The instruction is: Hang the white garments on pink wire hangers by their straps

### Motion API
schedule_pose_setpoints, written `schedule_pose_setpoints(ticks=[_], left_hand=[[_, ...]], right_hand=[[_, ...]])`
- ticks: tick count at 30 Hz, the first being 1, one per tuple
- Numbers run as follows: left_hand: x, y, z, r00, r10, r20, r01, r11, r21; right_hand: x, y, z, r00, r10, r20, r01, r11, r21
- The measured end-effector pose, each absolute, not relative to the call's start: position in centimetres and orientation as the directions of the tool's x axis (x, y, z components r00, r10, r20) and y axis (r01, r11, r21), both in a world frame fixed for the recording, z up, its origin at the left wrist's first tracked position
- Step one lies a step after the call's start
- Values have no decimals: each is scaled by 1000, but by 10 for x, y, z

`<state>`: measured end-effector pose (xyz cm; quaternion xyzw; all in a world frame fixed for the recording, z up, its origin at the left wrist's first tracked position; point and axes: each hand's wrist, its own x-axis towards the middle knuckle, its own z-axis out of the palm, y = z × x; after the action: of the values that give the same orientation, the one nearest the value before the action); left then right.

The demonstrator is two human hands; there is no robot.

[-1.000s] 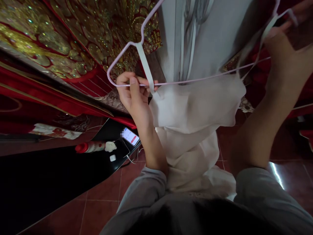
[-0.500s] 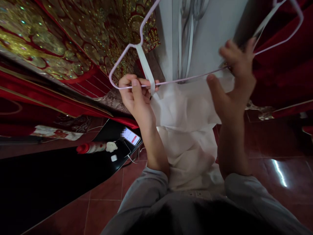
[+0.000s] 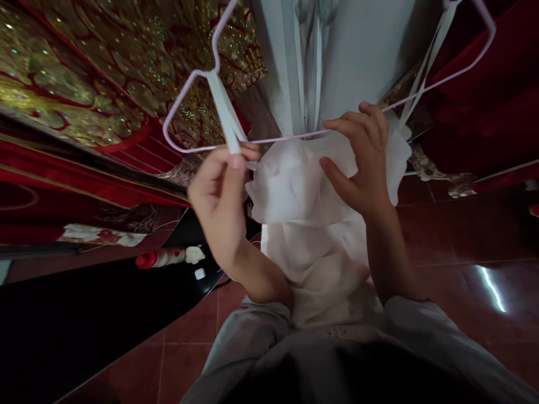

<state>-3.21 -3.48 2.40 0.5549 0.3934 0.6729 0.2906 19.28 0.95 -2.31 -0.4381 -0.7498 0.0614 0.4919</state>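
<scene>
A pale pink clothes hanger (image 3: 181, 106) spans the upper middle of the view, its long bar running left to right. Over its left shoulder loops a white strap (image 3: 221, 106). My left hand (image 3: 223, 202) pinches that strap between thumb and fingers, just below the bar. My right hand (image 3: 360, 160) is open in front of the bar, thumb and fingers apart, holding nothing I can see. White ruffled fabric of a garment (image 3: 290, 191) hangs below the bar, between my hands. Another white strap (image 3: 429, 59) loops over the hanger's right side.
Red and gold sequinned garments (image 3: 101, 78) hang at left, with dark red cloth (image 3: 505, 112) at right. A black table (image 3: 105, 314) at lower left bears a red-capped bottle (image 3: 162, 258) and a small white case (image 3: 200, 273). Red tiles (image 3: 442, 230) cover the floor.
My left hand has shifted left and down, from the hanger's bar onto the strap. The right hand has moved left and its fingers are less spread. The hanger appears shifted left in view.
</scene>
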Motion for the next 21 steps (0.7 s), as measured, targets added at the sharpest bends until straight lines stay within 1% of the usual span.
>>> schedule_pose_setpoints(ticks=[2,3,4,6,8,10,12,13,15,16,18,19,20,21], left_hand=[[-39,-35,38,-250,826,505,-184,-553,813],[-44,-32,43,-274,827,492,-265,-556,788],[-49,-28,46,-300,821,487,-307,-566,765],[-60,-17,44,-387,770,508,-284,-624,728],[-67,-6,34,-506,680,531,-201,-691,694],[-67,1,19,-618,605,502,-90,-689,719],[-60,3,5,-667,590,455,-37,-636,771],[-54,3,0,-653,621,434,-47,-605,795],[-41,0,-6,-553,740,383,-122,-527,841],[-33,-1,-7,-496,789,363,-167,-497,851],[-20,-4,-4,-437,831,345,-244,-479,844],[-14,-5,-2,-434,831,348,-268,-488,831],[-10,-6,1,-447,821,356,-283,-507,814],[-6,-6,4,-457,811,366,-290,-525,800]], right_hand=[[193,10,-24,-129,708,694,568,627,-534],[194,10,-24,-126,707,696,560,630,-538],[194,11,-24,-121,712,692,562,624,-544],[195,11,-25,-110,733,671,577,597,-558],[196,12,-26,-101,756,647,589,570,-573],[197,12,-26,-98,766,635,598,555,-578],[198,12,-24,-108,759,642,610,561,-560],[197,11,-22,-117,751,650,614,569,-547],[195,8,-19,-149,729,669,617,597,-513],[194,6,-17,-169,715,678,615,614,-495],[192,4,-18,-175,695,697,612,631,-476],[192,4,-20,-137,686,715,612,626,-484],[193,6,-24,-53,665,745,605,615,-506],[196,10,-29,67,623,779,588,607,-535]])
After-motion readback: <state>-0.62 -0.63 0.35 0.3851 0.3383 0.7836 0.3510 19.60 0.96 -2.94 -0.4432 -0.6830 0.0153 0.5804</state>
